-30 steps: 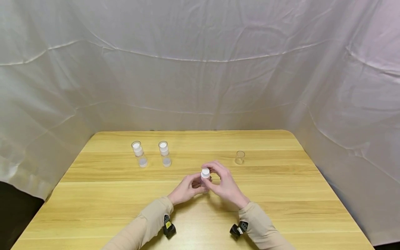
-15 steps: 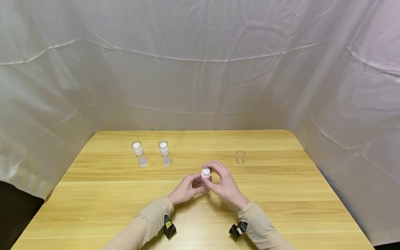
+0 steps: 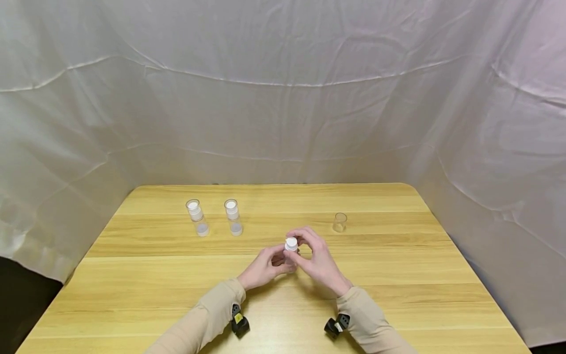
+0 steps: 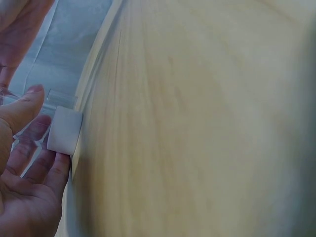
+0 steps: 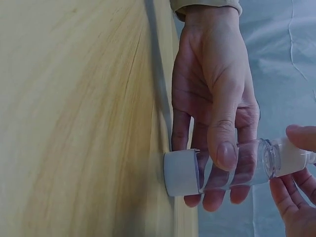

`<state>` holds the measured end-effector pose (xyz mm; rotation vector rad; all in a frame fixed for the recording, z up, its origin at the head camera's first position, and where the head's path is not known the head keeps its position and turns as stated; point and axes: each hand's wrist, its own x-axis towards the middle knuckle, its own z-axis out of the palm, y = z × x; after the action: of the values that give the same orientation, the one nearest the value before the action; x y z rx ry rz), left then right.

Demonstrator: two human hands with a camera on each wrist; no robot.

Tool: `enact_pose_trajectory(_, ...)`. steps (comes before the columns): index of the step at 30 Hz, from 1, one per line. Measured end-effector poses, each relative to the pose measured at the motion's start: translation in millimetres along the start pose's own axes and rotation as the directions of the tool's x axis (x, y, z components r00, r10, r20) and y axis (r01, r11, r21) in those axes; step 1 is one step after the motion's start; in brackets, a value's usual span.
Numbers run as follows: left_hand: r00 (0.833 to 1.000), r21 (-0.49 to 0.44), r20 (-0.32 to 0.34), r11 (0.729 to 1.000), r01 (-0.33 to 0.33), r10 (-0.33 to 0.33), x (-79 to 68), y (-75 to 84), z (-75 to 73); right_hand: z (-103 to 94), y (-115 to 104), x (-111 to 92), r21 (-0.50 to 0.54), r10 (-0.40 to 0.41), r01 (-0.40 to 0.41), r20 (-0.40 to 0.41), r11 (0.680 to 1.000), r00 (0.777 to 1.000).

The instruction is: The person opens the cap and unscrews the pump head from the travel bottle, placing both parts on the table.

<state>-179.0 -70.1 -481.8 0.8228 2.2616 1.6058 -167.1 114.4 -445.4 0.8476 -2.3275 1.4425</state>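
Observation:
In the head view my left hand [image 3: 265, 268] and right hand [image 3: 316, 260] meet around a small clear pump bottle with a white pump top [image 3: 291, 244], upright at the table's middle. Thumb and fingers of the left hand grip its clear body, while the white base [image 4: 65, 131] shows below them in the left wrist view. My right hand pinches the white collar [image 5: 290, 157] under the pump head. Between the fingers, the transparent body [image 5: 254, 165] is visible in the right wrist view. The base stands on or just over the tabletop; I cannot tell which.
A clear cap [image 3: 339, 222] stands alone to the right on the wooden table [image 3: 376, 305]. Two similar bottles, the left one [image 3: 197, 218] and the right one [image 3: 233, 217], stand upright at the back left with clear caps on. A pale curtain [image 3: 283, 123] surrounds the table.
The white pump top has turned slightly, and its small nozzle now shows pointing left. My right fingers have shifted a little around the collar. The left hand stays in place.

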Motion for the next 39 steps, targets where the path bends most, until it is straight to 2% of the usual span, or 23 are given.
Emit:
enact_pose_trajectory(7,1.0,0.005,0.009,1.0,-0.001,0.001,0.0,-1.2,-0.5,-0.9,-0.9,-0.3,-0.002,-0.03,0.03,0.014,1.0,0.999)
enact_pose_trajectory(17,1.0,0.002,0.003,1.0,-0.004,0.004,0.1,-1.7,0.3,0.0,-1.2,-1.5,0.01,0.032,-0.032,0.009,0.999,0.999)
enact_pose_trajectory(28,1.0,-0.009,0.01,1.0,-0.004,0.004,-0.1,-3.0,-0.8,-1.0,-0.7,-1.2,0.012,-0.019,0.019,0.028,1.0,0.999)
enact_pose_trajectory(39,1.0,0.001,0.006,1.0,0.001,-0.001,0.1,-1.2,-0.1,-1.9,-0.8,-1.2,-0.007,0.008,-0.008,0.016,1.0,1.0)
